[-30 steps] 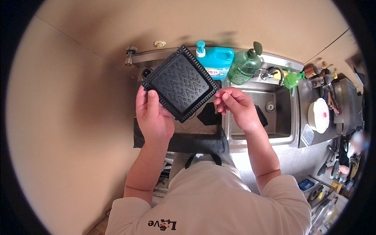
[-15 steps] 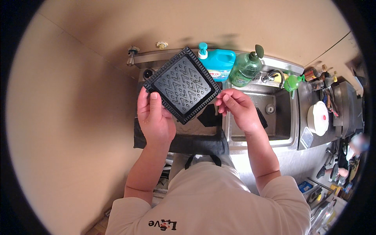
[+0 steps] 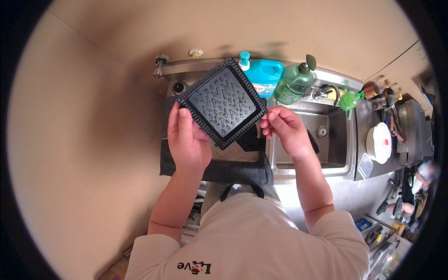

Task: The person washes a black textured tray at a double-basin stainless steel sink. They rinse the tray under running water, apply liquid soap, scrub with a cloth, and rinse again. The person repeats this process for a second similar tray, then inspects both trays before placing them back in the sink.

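A black square plastic tray with a ribbed rim and a raised pattern on its face is held up over the left side of the sink, turned cornerwise. My left hand grips its lower-left edge, thumb on the face and the other fingers behind. At the tray's right corner my right hand pinches the rim between thumb and fingertips. Underneath the tray, a dark flat piece shows only in part in the left basin.
Behind the tray stand a turquoise jug with a pump and a green pump bottle. The right basin has a faucet and a dark item. Further right are a green spray bottle, a white lidded pot and a seated person.
The tray has shifted slightly to the right and tilted a little. Both hands keep their hold on it.
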The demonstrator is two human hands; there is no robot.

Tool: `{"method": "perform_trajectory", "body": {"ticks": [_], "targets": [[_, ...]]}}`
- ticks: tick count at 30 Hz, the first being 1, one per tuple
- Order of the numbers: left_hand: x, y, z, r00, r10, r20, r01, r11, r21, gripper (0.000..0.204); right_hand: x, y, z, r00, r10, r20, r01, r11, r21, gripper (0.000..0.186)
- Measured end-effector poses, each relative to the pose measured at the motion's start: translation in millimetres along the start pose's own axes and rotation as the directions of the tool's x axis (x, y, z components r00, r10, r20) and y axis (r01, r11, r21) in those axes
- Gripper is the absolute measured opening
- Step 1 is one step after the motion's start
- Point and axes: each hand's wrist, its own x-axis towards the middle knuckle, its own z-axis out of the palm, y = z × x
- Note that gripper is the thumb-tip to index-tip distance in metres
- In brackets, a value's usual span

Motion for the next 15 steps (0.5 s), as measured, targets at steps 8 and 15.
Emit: {"method": "perform_trajectory", "body": {"ticks": [8,15], "targets": [[3.2,3.1,6.5,0.994,-0.077,0.081,0.081,0.996,-0.04,0.041,-3.1,-0.9,-1.7,1.0,0.01,-0.011,-0.01,1.0,0.013,0.018],[2.0,4.0,6.2,0.991,-0.101,0.089,0.107,0.992,-0.066,0.043,-4.0,-0.7,-1.9,1.0,0.006,-0.015,-0.006,1.0,0.011,0.018]]}}
